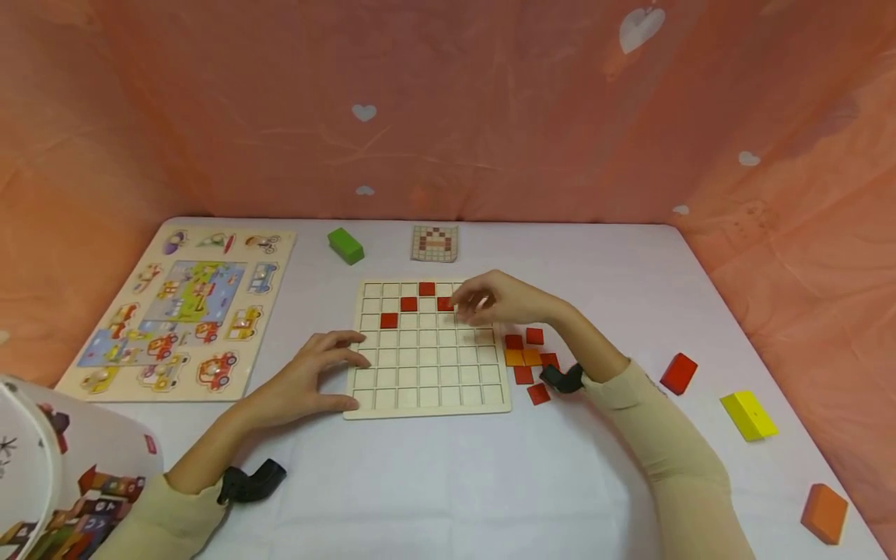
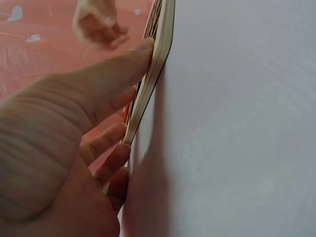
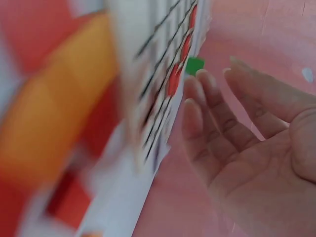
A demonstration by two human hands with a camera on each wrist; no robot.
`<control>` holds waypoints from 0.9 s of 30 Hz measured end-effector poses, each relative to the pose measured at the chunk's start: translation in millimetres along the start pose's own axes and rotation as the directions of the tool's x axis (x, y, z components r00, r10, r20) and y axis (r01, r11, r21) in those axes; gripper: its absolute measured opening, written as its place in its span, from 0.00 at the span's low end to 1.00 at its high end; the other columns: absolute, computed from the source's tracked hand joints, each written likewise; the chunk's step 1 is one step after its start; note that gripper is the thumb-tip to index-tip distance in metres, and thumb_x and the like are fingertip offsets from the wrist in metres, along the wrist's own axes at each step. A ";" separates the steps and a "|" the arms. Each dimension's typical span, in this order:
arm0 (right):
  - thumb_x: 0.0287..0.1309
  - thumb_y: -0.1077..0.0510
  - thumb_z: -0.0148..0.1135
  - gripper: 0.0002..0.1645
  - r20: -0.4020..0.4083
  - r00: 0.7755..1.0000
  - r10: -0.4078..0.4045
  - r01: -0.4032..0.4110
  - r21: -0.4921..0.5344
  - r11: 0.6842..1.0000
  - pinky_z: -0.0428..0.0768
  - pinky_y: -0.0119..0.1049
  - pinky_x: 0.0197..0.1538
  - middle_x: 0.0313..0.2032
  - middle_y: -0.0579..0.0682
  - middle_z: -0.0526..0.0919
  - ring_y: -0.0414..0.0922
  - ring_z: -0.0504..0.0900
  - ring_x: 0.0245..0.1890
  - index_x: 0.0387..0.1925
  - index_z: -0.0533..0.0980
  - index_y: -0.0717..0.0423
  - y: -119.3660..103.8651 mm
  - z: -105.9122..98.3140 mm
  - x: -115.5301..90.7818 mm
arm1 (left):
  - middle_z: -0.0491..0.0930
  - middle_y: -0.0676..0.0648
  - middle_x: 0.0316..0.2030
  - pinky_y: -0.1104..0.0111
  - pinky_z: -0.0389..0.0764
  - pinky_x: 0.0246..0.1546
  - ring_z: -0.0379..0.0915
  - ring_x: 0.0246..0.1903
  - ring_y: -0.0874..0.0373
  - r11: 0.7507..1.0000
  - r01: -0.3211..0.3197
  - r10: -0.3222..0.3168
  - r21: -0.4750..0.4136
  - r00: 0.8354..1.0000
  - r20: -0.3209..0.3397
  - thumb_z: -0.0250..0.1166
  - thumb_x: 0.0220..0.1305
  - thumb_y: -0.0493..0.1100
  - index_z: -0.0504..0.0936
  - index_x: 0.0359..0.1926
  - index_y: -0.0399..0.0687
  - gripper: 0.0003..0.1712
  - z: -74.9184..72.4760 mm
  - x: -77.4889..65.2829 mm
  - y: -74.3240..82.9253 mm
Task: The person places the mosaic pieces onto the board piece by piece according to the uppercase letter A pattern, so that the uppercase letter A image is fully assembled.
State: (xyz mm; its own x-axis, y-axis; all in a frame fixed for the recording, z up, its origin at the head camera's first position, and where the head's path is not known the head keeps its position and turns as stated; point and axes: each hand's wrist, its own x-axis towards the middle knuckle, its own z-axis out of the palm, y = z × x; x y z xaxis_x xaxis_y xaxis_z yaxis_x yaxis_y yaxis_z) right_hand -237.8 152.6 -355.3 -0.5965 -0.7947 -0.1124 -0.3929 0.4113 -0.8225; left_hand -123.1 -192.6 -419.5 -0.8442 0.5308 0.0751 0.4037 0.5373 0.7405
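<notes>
A pale wooden grid board [image 1: 418,378] lies flat in front of me, with several red square tiles [image 1: 389,320] in its upper cells. My left hand [image 1: 304,383] rests against the board's left side, fingers spread. In the left wrist view its thumb and fingertips touch the wooden edge [image 2: 157,66]. Over the upper right cells hovers my right hand [image 1: 505,299], its fingers loosely bent. The right wrist view shows no tile between those fingers [image 3: 219,116]. Beside the board's right edge lie loose red tiles [image 1: 538,393] and orange tiles [image 1: 514,358].
A pattern card [image 1: 434,243] and a green block [image 1: 346,246] lie behind the board. At left are a vehicle puzzle board [image 1: 161,311] and a white printed bucket [image 1: 105,443]. Red [image 1: 678,374], yellow [image 1: 749,415] and orange [image 1: 824,514] blocks are at right.
</notes>
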 end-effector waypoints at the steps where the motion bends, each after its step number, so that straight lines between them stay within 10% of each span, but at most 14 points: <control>1: 0.60 0.70 0.63 0.18 -0.007 1.000 0.018 -0.018 -0.009 1.000 0.79 0.45 0.53 0.46 0.61 0.83 0.51 0.80 0.46 0.53 0.78 0.70 3.1 -2.1 -10.6 | 0.65 0.44 0.68 0.38 0.58 0.62 0.55 0.66 0.42 1.000 0.000 0.000 0.001 1.000 -0.001 0.79 0.51 0.50 0.83 0.50 0.54 0.25 -0.1 0.1 0.5; 11: 0.55 0.72 0.66 0.19 -0.177 0.975 0.131 -0.146 -0.073 0.987 0.74 0.49 0.54 0.46 0.54 0.83 0.52 0.77 0.46 0.50 0.79 0.64 31.7 -2.9 -87.1 | 0.65 0.44 0.68 0.38 0.57 0.63 0.54 0.66 0.42 1.000 0.022 -0.022 -0.001 1.000 0.008 0.79 0.51 0.50 0.83 0.50 0.55 0.25 -0.2 1.0 1.5; 27: 0.55 0.74 0.65 0.17 -0.250 0.961 0.117 -0.156 -0.145 0.977 0.74 0.35 0.42 0.41 0.51 0.80 0.48 0.74 0.39 0.47 0.80 0.64 43.3 6.2 -93.0 | 0.64 0.44 0.69 0.38 0.56 0.64 0.53 0.67 0.42 0.999 0.035 -0.035 -0.011 0.999 0.006 0.79 0.52 0.50 0.83 0.51 0.55 0.25 -0.2 -0.1 1.3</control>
State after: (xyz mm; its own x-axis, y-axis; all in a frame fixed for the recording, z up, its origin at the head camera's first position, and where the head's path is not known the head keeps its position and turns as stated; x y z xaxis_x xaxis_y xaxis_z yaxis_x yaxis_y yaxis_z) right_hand -195.0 241.5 -383.9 -0.7941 -0.6044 -0.0649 -0.3921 0.5909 -0.7051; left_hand -122.6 -192.1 -418.4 -0.8557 0.5155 0.0454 0.3700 0.5481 0.7502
